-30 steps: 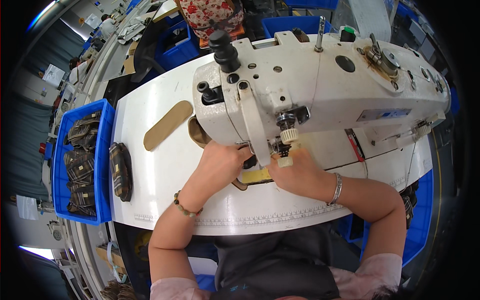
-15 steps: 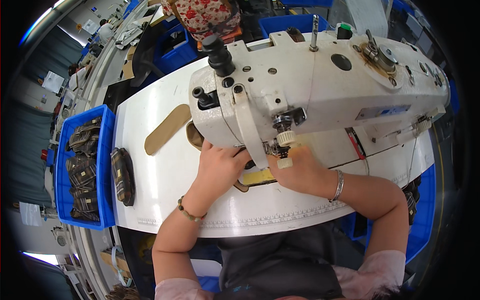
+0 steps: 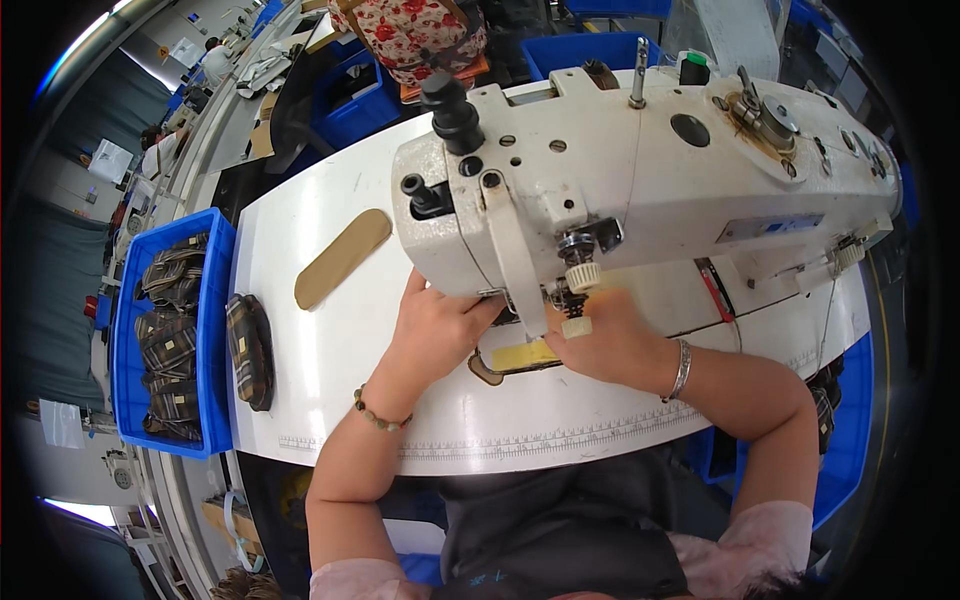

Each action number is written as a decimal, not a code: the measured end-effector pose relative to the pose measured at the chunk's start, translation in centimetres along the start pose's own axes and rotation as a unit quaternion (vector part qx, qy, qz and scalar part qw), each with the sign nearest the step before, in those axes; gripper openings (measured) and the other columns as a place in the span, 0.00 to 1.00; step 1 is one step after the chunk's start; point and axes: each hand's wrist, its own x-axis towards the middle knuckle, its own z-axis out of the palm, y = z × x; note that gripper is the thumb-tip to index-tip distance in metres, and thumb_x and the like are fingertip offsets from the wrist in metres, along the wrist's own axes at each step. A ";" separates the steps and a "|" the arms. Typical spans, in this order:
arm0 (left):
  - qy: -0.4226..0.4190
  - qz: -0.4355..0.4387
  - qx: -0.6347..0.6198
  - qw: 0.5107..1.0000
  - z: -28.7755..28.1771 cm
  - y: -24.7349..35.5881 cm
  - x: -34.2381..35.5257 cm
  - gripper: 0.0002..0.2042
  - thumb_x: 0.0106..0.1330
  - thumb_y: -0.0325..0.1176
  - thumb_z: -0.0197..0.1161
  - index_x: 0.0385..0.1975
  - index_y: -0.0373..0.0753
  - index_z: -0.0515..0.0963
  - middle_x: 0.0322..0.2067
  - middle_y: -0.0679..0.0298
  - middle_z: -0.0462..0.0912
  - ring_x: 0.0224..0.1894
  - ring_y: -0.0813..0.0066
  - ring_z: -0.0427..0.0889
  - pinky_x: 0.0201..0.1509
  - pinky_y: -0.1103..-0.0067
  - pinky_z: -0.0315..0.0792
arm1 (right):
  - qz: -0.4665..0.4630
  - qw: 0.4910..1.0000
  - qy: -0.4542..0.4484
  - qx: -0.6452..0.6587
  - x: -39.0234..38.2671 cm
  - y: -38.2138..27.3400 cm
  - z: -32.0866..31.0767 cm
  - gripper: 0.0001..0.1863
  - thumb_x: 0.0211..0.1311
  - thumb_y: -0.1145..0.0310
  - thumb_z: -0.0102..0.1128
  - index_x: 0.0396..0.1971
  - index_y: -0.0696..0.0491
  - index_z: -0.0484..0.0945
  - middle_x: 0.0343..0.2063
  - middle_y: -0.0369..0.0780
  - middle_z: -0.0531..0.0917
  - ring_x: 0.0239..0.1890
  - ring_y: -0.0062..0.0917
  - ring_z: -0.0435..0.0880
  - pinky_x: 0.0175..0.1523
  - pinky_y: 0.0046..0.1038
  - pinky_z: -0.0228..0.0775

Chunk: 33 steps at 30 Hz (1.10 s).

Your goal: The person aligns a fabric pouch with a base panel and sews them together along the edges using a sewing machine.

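My left hand (image 3: 445, 325) is curled beside the white sewing machine's (image 3: 650, 200) needle area, fingers closed on something mostly hidden. Opposite it, my right hand (image 3: 610, 335) is bent under the tension knobs (image 3: 580, 276), its fingertips hidden at the work. A small tan piece with a dark edge (image 3: 483, 369) shows between my hands, beside a yellow strip (image 3: 520, 356) on the machine bed. A long tan oval piece (image 3: 342, 258) lies flat on the white table (image 3: 320, 400) to the left.
A blue bin (image 3: 221, 330) of folded plaid items stands left, a plaid item (image 3: 248, 350) beside it. A red-handled tool (image 3: 714, 290) lies under the machine arm. Behind are blue bins (image 3: 355, 115) and floral fabric (image 3: 410, 40); a person (image 3: 216, 62) is in the far left background.
The tan fabric that showed behind my left hand has gone from sight under the machine head. My hands stay near the needle, shifting only slightly.
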 end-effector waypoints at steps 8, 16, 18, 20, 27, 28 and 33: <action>0.018 0.035 0.025 0.999 0.6 0.8 -0.3 0.07 0.49 0.29 0.66 0.29 0.44 0.87 0.36 0.73 0.85 0.44 0.74 0.81 0.55 0.70 0.72 | -0.011 0.997 -0.040 -0.059 0.0 1.4 1.3 0.10 0.49 0.66 0.65 0.19 0.59 0.81 0.16 0.48 0.79 0.19 0.43 0.81 0.29 0.39 0.74; 0.014 0.035 0.015 0.999 -0.2 1.0 0.2 0.08 0.48 0.30 0.66 0.29 0.44 0.86 0.35 0.73 0.85 0.41 0.74 0.82 0.51 0.72 0.73 | -0.068 0.995 -0.012 -0.077 0.5 1.4 1.2 0.10 0.59 0.66 0.61 0.22 0.55 0.83 0.14 0.46 0.78 0.17 0.42 0.78 0.26 0.42 0.71; 0.019 0.051 0.005 0.998 0.0 0.9 0.1 0.09 0.48 0.30 0.66 0.30 0.45 0.86 0.34 0.73 0.85 0.40 0.74 0.82 0.50 0.73 0.74 | -0.073 0.996 0.005 -0.053 0.5 1.8 1.9 0.12 0.60 0.64 0.61 0.23 0.55 0.83 0.14 0.46 0.77 0.17 0.43 0.78 0.25 0.42 0.71; 0.022 0.025 -0.001 0.999 0.1 0.9 -0.1 0.09 0.48 0.30 0.66 0.30 0.45 0.87 0.33 0.73 0.85 0.38 0.74 0.82 0.47 0.75 0.75 | -0.039 0.997 -0.017 -0.057 0.6 1.7 1.9 0.12 0.60 0.64 0.62 0.22 0.55 0.83 0.14 0.46 0.78 0.17 0.42 0.78 0.25 0.41 0.71; 0.010 -0.023 -0.024 0.999 -0.6 0.8 0.1 0.09 0.45 0.29 0.69 0.28 0.46 0.87 0.32 0.74 0.87 0.38 0.72 0.82 0.45 0.76 0.76 | -0.058 0.994 -0.011 -0.093 0.9 2.2 1.2 0.09 0.58 0.62 0.63 0.25 0.52 0.84 0.18 0.42 0.83 0.22 0.36 0.83 0.30 0.37 0.75; 0.002 -0.026 -0.035 0.999 -0.6 0.7 0.1 0.10 0.45 0.28 0.69 0.28 0.46 0.87 0.32 0.74 0.87 0.38 0.72 0.82 0.46 0.75 0.76 | -0.060 0.994 -0.013 -0.093 1.1 2.1 1.3 0.09 0.58 0.62 0.63 0.25 0.52 0.84 0.18 0.42 0.83 0.22 0.36 0.83 0.30 0.37 0.75; 0.015 -0.044 -0.071 0.996 -0.9 0.3 0.3 0.11 0.44 0.25 0.70 0.30 0.46 0.87 0.34 0.73 0.87 0.39 0.71 0.82 0.47 0.75 0.76 | -0.068 0.995 0.055 -0.045 1.4 2.0 2.2 0.05 0.59 0.67 0.64 0.30 0.51 0.85 0.23 0.42 0.85 0.26 0.36 0.85 0.32 0.36 0.76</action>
